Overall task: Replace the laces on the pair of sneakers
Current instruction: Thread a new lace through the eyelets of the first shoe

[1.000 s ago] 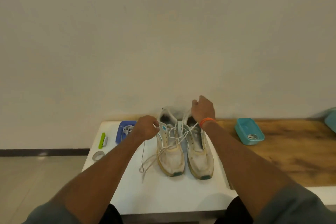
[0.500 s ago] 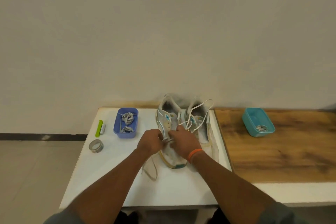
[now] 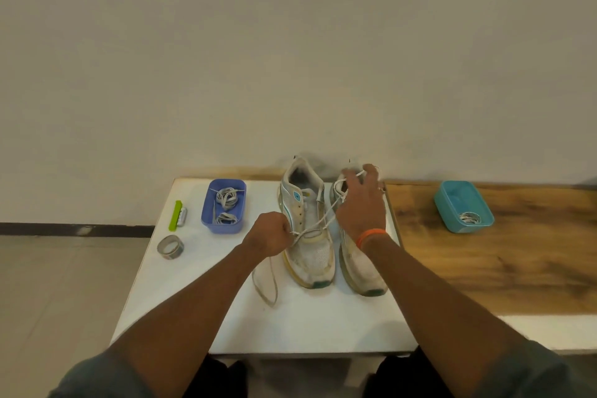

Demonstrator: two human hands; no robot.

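While left hand (image 3: 270, 237) grips lace (image 3: 315, 225), sneakers (image 3: 308, 236) seemingly mid-table (image 3: 323, 326)

I log off-white sneakers (image 3: 308, 236) with teal accents, a white lace (image 3: 318, 223), blue tub (image 3: 224, 205), teal tub (image 3: 463, 210), lime-green brush (image 3: 176, 215), orange wristband (image 3: 371, 236), white table (image 3: 323, 326), brown wood-grain bench (image 3: 500, 262).

No text, brand, number or sign can be read. A small teal patch is seen on the side of the left sneaker (image 3: 302, 220), but no lettering can be made out on it.
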